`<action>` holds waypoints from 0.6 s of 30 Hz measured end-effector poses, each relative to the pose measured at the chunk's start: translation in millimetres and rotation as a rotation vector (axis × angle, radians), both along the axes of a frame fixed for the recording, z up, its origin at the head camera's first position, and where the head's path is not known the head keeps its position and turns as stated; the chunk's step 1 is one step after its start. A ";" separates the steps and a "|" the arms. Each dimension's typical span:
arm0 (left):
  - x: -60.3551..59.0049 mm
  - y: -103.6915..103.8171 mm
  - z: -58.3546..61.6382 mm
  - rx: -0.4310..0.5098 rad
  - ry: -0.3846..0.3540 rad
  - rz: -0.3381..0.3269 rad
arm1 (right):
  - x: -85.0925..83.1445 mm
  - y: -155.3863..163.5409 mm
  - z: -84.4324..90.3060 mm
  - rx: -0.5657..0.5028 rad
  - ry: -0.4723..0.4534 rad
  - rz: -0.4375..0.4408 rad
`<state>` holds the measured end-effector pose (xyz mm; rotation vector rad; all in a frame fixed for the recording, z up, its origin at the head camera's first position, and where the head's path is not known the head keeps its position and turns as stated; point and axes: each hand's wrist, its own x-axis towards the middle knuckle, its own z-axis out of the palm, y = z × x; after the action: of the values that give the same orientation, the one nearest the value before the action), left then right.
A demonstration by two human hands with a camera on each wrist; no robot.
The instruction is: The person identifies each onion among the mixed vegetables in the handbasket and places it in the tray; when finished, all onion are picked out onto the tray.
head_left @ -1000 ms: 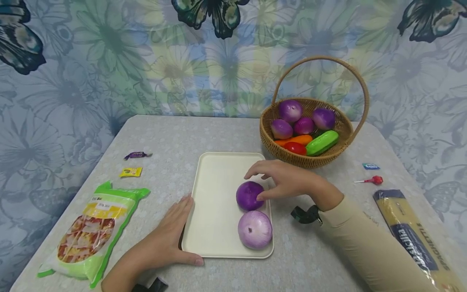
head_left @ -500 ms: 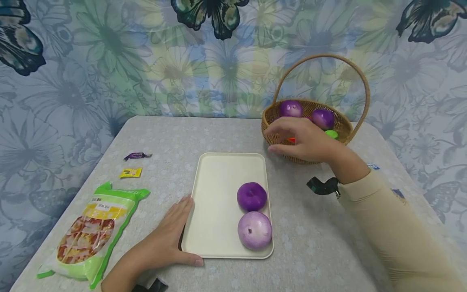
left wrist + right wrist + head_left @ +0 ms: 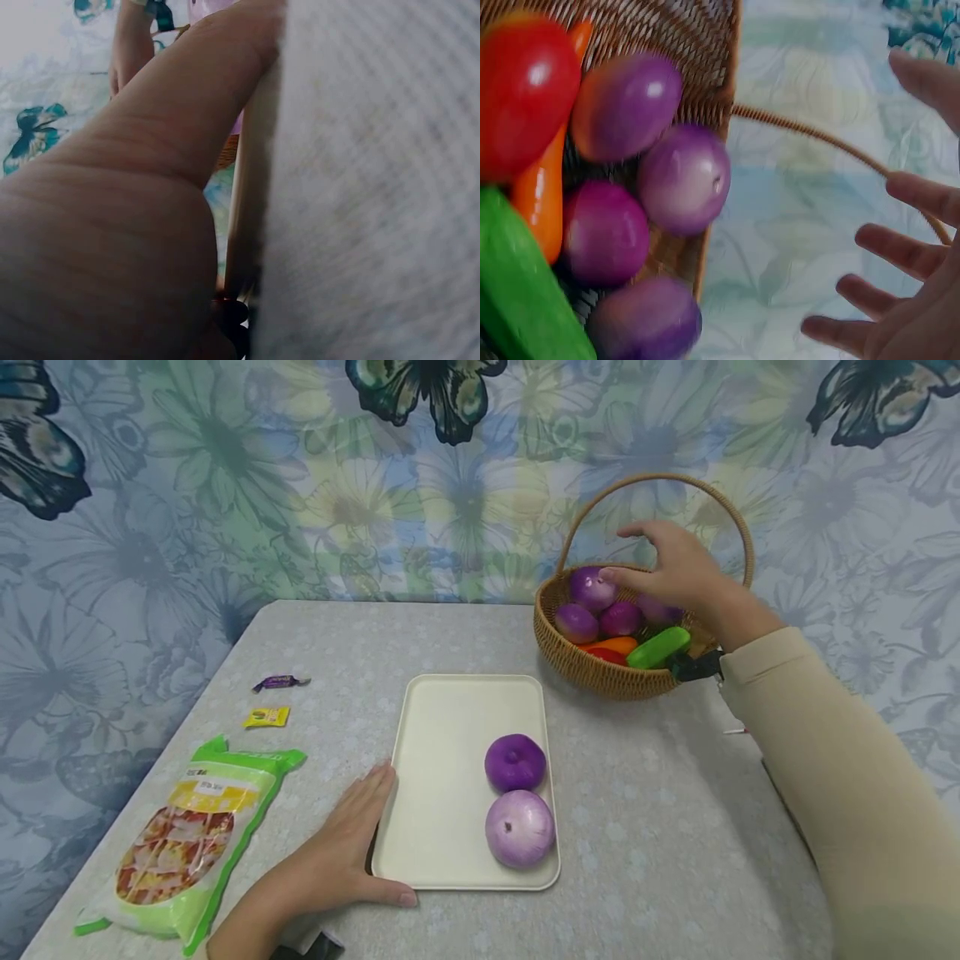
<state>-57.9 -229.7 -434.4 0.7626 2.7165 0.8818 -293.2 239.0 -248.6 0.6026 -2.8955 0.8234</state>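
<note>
My left hand [image 3: 345, 839] lies along the left edge of the cream tray [image 3: 442, 777], fingers straight and thumb at the near corner. On the tray's right side a dark purple onion [image 3: 515, 762] sits behind a paler purple onion [image 3: 520, 828]. Above the wicker basket [image 3: 596, 681], under its arched handle, my right hand [image 3: 675, 568] holds nothing, its fingers spread. In the right wrist view these fingers show apart from the basket's onions, among them a shiny pale one [image 3: 684, 180]. A carrot [image 3: 541, 202], a red tomato [image 3: 525, 94] and a green cucumber [image 3: 525, 281] lie beside them.
A green-edged food bag [image 3: 187, 835] lies at the left of the table. Behind it are a yellow wrapped candy [image 3: 267, 717] and a purple wrapped candy [image 3: 280, 682]. My right sleeve [image 3: 832, 760] covers much of the table's right side. A butterfly-patterned curtain hangs behind.
My right hand has left the dark purple onion on the tray, moving back and right to above the basket. My left hand has kept its place at the tray.
</note>
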 end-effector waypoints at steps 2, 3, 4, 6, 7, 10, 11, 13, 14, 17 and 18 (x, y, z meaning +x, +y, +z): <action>-0.1 0.0 -0.1 -0.001 0.000 0.000 | -6.1 6.7 -0.8 0.015 0.018 -0.020; -0.1 -0.1 -0.1 -0.001 0.000 0.000 | -8.3 9.5 -1.2 0.015 0.017 -0.030; -0.1 -0.1 -0.2 -0.003 0.001 0.000 | -9.8 12.2 -1.2 0.020 0.017 -0.041; -0.1 -0.2 -0.4 -0.006 0.002 0.000 | -12.0 16.9 -0.8 0.029 0.009 -0.064; -0.2 -0.3 -0.5 -0.007 0.003 0.000 | -12.5 18.5 -0.4 0.035 0.005 -0.076; -0.5 -0.7 -0.6 -0.007 0.000 0.001 | -14.5 22.2 0.2 0.054 0.001 -0.093; -0.6 -0.7 -0.6 -0.006 -0.002 0.001 | -15.1 22.7 0.3 0.055 -0.001 -0.093; -0.7 -0.8 -0.8 -0.005 -0.005 0.001 | -16.3 23.2 -0.1 0.063 -0.011 -0.089; -0.7 -0.8 -0.8 -0.004 -0.006 0.002 | -16.8 23.3 -0.5 0.069 -0.021 -0.086; -0.7 -0.8 -1.0 -0.004 -0.009 0.002 | -18.5 24.0 -3.1 0.097 -0.054 -0.080; -0.6 -0.7 -1.0 -0.002 -0.011 0.002 | -19.2 24.8 -4.8 0.110 -0.069 -0.082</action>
<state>-58.5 -230.4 -435.4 0.7520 2.7090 0.8808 -312.4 263.8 -253.4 0.4694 -3.0215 0.6920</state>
